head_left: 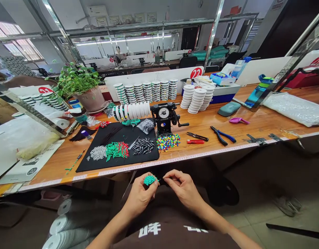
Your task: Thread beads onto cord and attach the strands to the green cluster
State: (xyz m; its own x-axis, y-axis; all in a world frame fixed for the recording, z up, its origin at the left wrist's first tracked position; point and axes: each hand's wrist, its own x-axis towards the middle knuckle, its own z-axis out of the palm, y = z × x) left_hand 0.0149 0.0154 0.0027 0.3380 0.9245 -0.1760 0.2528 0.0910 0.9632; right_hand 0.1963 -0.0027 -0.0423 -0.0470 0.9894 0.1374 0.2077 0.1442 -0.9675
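Note:
Below the table's front edge, my left hand (140,195) is closed round a bundle of small green pieces (149,180), whose rounded tops face up. My right hand (182,188) is level with it, a short way to the right, with thumb and forefinger pinched together. Whatever lies between those fingertips is too small to make out. On the black mat (97,166) beyond my hands are piles of silver beads (98,153), green and red tubes (117,150) and black pieces (143,146). Multicoloured beads (168,142) lie at the mat's right side.
A black hand-cranked winder (164,116) carries white spools (135,110). Pliers (223,135), snips (197,136) and a red tool (195,141) lie to the right. Stacked spools (147,91) and a potted plant (88,95) stand behind. The table edge (138,165) runs before my hands.

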